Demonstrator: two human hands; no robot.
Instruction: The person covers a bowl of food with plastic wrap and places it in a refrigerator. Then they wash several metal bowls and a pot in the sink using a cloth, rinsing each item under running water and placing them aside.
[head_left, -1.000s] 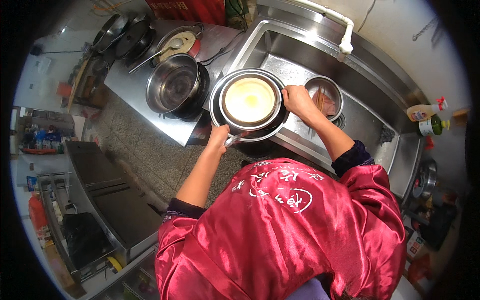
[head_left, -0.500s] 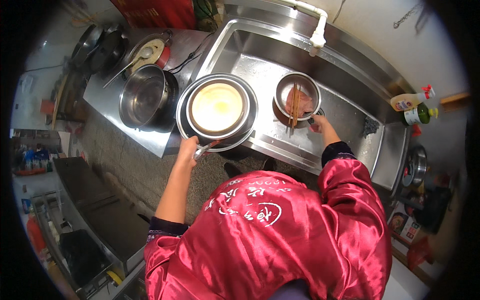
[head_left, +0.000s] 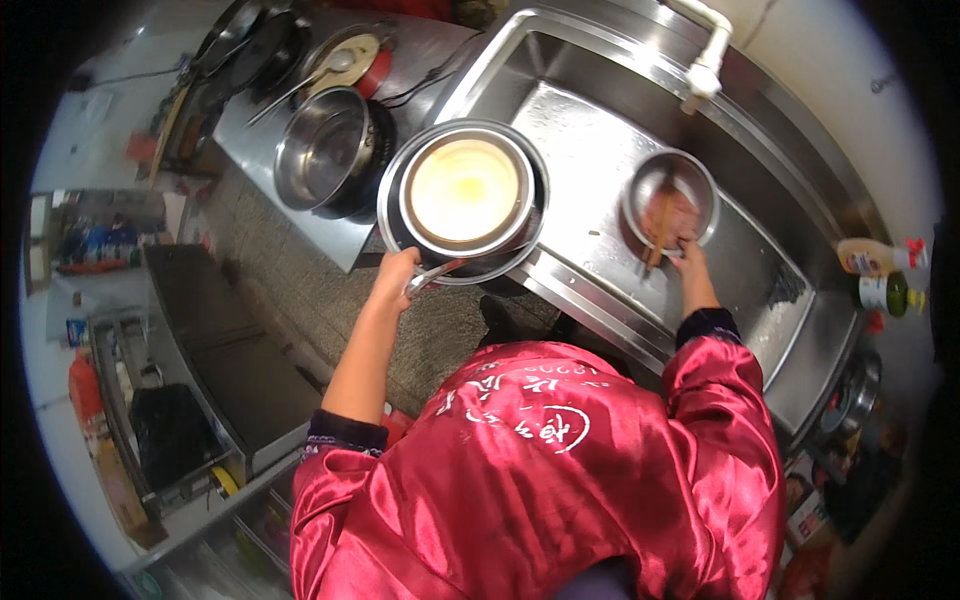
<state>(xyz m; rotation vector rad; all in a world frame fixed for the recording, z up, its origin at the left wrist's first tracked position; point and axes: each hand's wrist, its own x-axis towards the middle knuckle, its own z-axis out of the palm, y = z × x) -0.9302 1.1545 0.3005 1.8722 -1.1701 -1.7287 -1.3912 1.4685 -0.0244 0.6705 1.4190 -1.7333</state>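
Observation:
My left hand (head_left: pixel 398 275) is closed round a metal handle at the near side of a stainless saucepan (head_left: pixel 520 228). A pale yellow fill (head_left: pixel 465 190) shows inside the saucepan. Around and below it runs the rim of a wider steel pan (head_left: pixel 541 200). Over the sink (head_left: pixel 560 140), my right hand (head_left: pixel 690 262) grips the near rim of a steel bowl (head_left: pixel 634 200). Inside the bowl lies pinkish raw meat (head_left: pixel 676 215), blurred by motion. Wooden chopsticks (head_left: pixel 657 240) lean across it and stick out past the near rim.
At left, a steel counter (head_left: pixel 250 150) holds an empty-looking steel pot (head_left: pixel 320 145) and a pan with a ladle (head_left: pixel 340 62). A white pipe (head_left: pixel 712 50) hangs over the sink's back. Two bottles (head_left: pixel 880 275) and a dark scouring pad (head_left: pixel 788 288) are at right.
The steel bowl with meat and chopsticks has moved right along the sink, and my right hand now sits at its near rim. The whole view has turned; my left hand keeps its hold.

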